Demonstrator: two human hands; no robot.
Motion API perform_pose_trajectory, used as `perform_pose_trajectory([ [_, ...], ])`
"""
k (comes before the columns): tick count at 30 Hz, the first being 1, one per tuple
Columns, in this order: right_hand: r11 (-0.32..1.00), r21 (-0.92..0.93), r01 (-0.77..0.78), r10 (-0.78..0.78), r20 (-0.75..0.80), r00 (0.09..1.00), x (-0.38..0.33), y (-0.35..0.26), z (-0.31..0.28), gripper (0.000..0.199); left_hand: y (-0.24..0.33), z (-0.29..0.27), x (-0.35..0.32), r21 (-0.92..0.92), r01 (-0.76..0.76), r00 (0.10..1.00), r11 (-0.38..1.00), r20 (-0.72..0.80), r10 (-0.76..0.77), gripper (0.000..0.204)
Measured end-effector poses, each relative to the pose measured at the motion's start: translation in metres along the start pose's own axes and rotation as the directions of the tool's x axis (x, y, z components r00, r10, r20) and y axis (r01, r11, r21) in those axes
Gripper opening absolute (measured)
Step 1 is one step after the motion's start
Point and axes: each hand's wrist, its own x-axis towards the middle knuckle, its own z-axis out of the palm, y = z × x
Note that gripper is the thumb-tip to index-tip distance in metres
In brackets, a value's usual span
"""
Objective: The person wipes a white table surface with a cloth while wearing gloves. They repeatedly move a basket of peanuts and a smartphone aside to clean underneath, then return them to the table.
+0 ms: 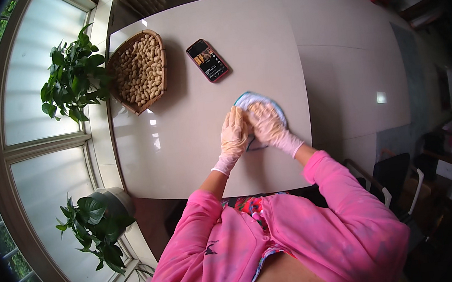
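Observation:
Both my hands wear thin, pale, see-through gloves. My right hand (269, 125) presses down on a white cloth (273, 104) with a blue-green edge, holding it against the tabletop. Its fingers are slightly smeared by motion. Close beside it, my left hand (233, 136) has its fingers stretched forward and lying together, next to the cloth's left side. The left thumb and palm are partly hidden between the two hands. A bit of the cloth also shows below the hands, near the right wrist.
A glossy pale table (184, 156) lies under my hands. A phone (207, 60) with a lit screen rests beyond them. Left of it stands a woven basket (163, 65) of unshelled peanuts (139, 70). Potted plants (74, 74) line the window side. A chair (392, 174) stands at right.

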Motion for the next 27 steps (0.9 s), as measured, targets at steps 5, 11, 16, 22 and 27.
perform_pose_trajectory([
  [5, 0.988, -0.155, 0.003, 0.008, 0.075, 0.997, 0.06, 0.077, -0.06, 0.054, 0.018, 0.024, 0.054, 0.148, -0.004, 0.998, 0.989, 0.056, -0.004, 0.058],
  [11, 0.963, -0.255, -0.086, 0.09, 0.004, 0.996, 0.147, 0.167, -0.056, 0.052, 0.026, 0.019, 0.078, 0.125, 0.015, 0.997, 0.992, 0.075, -0.024, 0.062],
  [16, 0.923, -0.327, -0.206, 0.195, -0.067, 0.979, 0.222, 0.223, -0.061, 0.052, 0.03, 0.018, 0.085, 0.262, 0.053, 0.976, 0.964, 0.19, -0.106, 0.06],
  [22, 0.832, -0.283, -0.477, 0.467, -0.108, 0.878, 0.283, 0.28, -0.084, 0.055, 0.025, 0.028, 0.08, 0.263, 0.064, 0.975, 0.963, 0.19, -0.117, 0.061],
  [27, 0.806, -0.246, -0.538, 0.504, -0.193, 0.842, 0.28, 0.295, -0.068, 0.054, 0.027, 0.026, 0.082, 0.319, 0.042, 0.975, 0.947, 0.194, -0.109, 0.06],
])
